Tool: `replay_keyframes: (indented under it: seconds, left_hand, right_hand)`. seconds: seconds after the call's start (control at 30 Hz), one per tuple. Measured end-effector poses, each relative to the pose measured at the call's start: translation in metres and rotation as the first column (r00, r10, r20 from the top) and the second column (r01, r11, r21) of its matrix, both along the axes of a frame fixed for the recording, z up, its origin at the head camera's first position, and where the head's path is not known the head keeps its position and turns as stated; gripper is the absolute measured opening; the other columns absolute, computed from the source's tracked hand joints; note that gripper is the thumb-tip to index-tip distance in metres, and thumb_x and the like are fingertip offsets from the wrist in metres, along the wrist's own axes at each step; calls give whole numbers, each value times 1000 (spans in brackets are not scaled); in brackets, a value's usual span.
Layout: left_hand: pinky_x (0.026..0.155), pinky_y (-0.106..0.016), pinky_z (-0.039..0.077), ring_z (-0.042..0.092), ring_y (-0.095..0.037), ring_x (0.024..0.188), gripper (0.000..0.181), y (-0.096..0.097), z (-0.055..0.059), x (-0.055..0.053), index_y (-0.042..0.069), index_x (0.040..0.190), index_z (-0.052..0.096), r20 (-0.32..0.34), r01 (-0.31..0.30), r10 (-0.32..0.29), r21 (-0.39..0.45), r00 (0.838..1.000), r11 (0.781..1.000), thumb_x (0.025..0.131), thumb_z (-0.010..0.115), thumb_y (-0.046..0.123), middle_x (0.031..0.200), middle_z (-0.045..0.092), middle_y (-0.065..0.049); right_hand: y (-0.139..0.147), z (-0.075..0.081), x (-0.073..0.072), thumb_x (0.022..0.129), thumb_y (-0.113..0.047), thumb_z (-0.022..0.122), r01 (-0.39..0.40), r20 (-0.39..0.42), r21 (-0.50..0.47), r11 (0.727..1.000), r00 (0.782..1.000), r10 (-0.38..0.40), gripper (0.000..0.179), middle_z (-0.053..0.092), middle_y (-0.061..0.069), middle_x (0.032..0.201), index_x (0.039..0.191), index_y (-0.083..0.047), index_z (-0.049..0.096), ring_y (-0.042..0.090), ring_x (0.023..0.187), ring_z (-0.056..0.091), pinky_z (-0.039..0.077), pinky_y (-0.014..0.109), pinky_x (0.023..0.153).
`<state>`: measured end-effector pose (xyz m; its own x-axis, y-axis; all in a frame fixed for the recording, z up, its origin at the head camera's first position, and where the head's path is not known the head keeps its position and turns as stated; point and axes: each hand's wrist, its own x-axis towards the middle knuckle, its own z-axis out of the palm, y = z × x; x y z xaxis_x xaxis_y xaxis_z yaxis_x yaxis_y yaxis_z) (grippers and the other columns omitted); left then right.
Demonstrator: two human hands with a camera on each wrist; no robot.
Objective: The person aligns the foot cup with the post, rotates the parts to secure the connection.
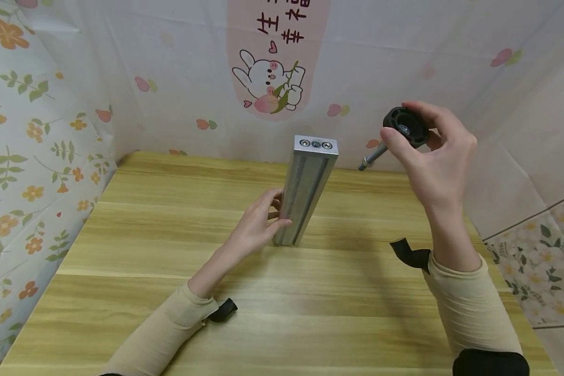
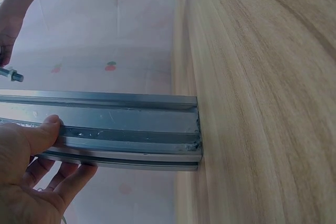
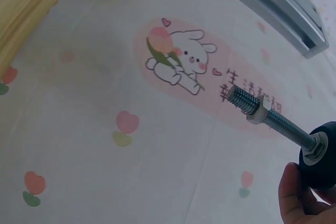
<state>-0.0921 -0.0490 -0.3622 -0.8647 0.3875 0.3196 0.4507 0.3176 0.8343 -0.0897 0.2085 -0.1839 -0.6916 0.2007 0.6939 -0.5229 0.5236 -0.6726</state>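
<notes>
An aluminium profile (image 1: 310,188) stands upright on the table, its end face with three round holes on top. My left hand (image 1: 251,224) grips it low down, the thumb on one face and the fingers round the opposite side. Raised to the right of the profile, my right hand (image 1: 439,167) pinches the round black base of a levelling foot (image 1: 419,137). Its threaded rod (image 3: 290,128) points down and left, apart from the profile. A hex nut (image 3: 258,110) sits on the rod near the tip, and another lies against the base.
The wood-grain table (image 1: 169,292) ends at a patterned cloth backdrop (image 1: 178,68) with a rabbit drawing. Floral cloth (image 1: 23,172) hangs on the left; more patterned sheeting is at the right. Black straps (image 1: 411,256) stick out from both sleeves.
</notes>
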Motion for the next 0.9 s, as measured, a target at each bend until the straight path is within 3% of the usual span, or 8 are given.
replay_keyframes:
  seconds: [0.33, 0.57, 0.9]
  left_hand:
    - [96, -30, 59, 65, -27, 111, 57, 1, 1, 1, 5, 140, 49, 13, -2, 2, 4, 1000, 1000, 90, 74, 3, 117, 63, -12]
    - [96, -30, 59, 65, -27, 111, 57, 1, 2, 1, 5, 140, 49, 20, -5, 4, 4, 1000, 1000, 90, 74, 2, 117, 63, -12]
    - [98, -32, 59, 65, -27, 112, 57, 1, 2, 2, 6, 140, 49, 25, -9, 9, -7, 1000, 1000, 90, 75, 3, 118, 62, -11]
  right_hand:
    - [-20, 24, -3, 77, -11, 79, -76, -42, -57, 995, 996, 74, 36, 72, -6, 98, 111, -3, 78, 12, 87, 62, 53, 15, 76]
    - [-19, 32, -13, 78, -17, 79, -128, -128, 27, 991, 983, 131, 35, 74, -10, 97, 111, -7, 79, 13, 84, 64, 54, 17, 72]
    - [-36, 46, -11, 76, -17, 81, -176, -164, -13, 984, 971, 171, 35, 75, -6, 98, 109, -7, 79, 17, 87, 65, 55, 18, 75]
